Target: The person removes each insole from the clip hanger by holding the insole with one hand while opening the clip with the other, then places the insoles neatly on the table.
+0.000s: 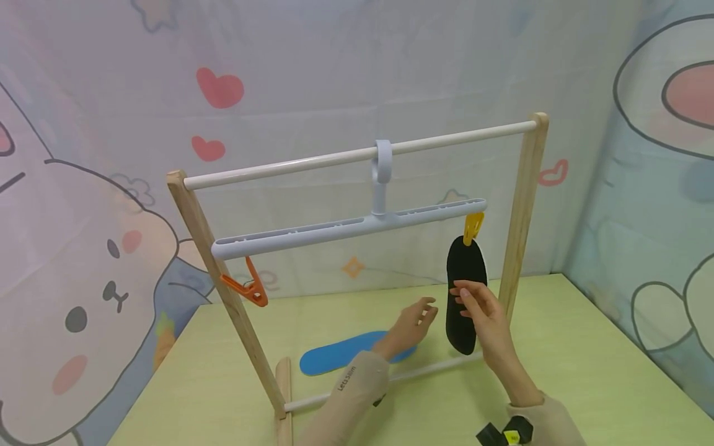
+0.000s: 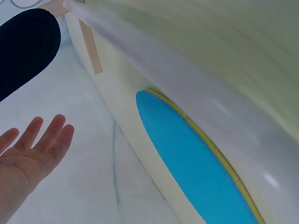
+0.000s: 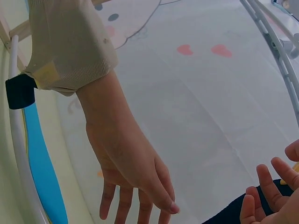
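Note:
A black insole (image 1: 462,272) hangs from a yellow clip (image 1: 473,227) at the right end of the white hanger (image 1: 312,234). My right hand (image 1: 484,310) is in front of this insole, its fingers loosely bent and holding nothing; whether they touch it I cannot tell. Left of the insole, my left hand (image 1: 411,327) is held with relaxed fingers and nothing in them, apart from the insole in the left wrist view. Beneath my left forearm a blue insole (image 1: 340,354) with a yellow edge (image 2: 205,135) lies on the table. An orange clip (image 1: 251,290) dangles from the hanger's left end.
The hanger hooks over the white top rod (image 1: 301,163) of a rack with wooden posts (image 1: 523,210). A lower white rod (image 1: 429,369) crosses just above the pale yellow-green table (image 1: 580,353), in front of the blue insole. A printed curtain (image 1: 334,74) stands behind.

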A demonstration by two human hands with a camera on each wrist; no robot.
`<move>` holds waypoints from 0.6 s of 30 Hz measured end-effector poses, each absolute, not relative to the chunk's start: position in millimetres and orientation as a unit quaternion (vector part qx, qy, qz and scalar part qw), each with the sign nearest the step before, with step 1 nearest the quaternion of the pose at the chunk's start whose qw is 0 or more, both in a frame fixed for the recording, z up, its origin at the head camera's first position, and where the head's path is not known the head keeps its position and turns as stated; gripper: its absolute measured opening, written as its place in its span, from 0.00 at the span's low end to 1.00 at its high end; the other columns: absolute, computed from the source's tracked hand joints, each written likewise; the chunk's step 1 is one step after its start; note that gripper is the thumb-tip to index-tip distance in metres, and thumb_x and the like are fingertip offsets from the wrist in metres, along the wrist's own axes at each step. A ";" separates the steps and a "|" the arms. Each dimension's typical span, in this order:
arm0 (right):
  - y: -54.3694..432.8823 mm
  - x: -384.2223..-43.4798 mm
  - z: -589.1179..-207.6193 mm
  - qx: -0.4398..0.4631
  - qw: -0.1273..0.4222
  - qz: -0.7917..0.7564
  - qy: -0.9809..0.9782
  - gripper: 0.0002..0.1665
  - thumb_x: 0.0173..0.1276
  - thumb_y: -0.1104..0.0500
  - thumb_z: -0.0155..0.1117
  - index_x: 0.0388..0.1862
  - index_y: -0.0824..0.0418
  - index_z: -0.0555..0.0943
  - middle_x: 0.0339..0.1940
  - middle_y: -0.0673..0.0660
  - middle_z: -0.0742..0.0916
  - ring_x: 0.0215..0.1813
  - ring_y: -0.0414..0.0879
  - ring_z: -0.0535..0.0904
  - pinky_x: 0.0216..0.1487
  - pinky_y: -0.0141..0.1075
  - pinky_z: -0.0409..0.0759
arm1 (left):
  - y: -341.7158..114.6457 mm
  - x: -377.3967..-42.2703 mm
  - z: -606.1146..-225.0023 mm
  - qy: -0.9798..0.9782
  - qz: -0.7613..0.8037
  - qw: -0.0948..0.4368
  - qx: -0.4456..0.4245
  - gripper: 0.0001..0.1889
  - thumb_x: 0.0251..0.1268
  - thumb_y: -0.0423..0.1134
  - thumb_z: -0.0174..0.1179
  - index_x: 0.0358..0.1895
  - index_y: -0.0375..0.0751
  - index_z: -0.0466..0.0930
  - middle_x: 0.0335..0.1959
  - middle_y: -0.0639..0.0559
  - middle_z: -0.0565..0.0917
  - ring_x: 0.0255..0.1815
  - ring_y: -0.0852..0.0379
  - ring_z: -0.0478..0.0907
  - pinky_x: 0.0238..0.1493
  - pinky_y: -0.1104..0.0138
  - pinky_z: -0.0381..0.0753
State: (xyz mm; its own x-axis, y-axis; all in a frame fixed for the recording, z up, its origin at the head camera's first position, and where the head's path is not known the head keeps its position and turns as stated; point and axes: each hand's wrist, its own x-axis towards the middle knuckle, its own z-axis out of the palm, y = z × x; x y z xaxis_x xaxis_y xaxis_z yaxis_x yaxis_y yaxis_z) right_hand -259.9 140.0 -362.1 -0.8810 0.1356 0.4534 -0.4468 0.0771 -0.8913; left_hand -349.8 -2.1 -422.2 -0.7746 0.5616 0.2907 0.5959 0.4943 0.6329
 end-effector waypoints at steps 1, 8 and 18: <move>140.0 -259.5 -361.8 0.111 0.221 0.667 -0.703 0.21 0.70 0.55 0.45 0.51 0.71 0.70 0.37 0.40 0.80 0.41 0.33 0.73 0.40 0.27 0.72 | -1.8 -349.2 -422.0 -0.864 -0.376 0.022 -0.334 0.22 0.71 0.48 0.34 0.61 0.39 0.61 0.52 0.40 0.76 0.48 0.47 0.77 0.45 0.64 0.78; 140.5 -258.0 -360.5 0.117 0.240 0.646 -0.716 0.19 0.69 0.56 0.47 0.50 0.71 0.70 0.37 0.37 0.80 0.42 0.33 0.72 0.41 0.29 0.72 | -0.1 -347.7 -421.5 -0.865 -0.375 0.027 -0.333 0.21 0.71 0.47 0.35 0.60 0.39 0.62 0.53 0.40 0.76 0.47 0.46 0.78 0.45 0.63 0.78; 142.1 -258.8 -361.3 0.122 0.281 0.618 -0.725 0.15 0.68 0.60 0.49 0.49 0.68 0.73 0.36 0.37 0.79 0.39 0.35 0.72 0.38 0.25 0.71 | 1.4 -348.5 -423.4 -0.860 -0.386 0.025 -0.334 0.22 0.71 0.48 0.34 0.60 0.39 0.62 0.53 0.40 0.76 0.46 0.48 0.78 0.44 0.64 0.78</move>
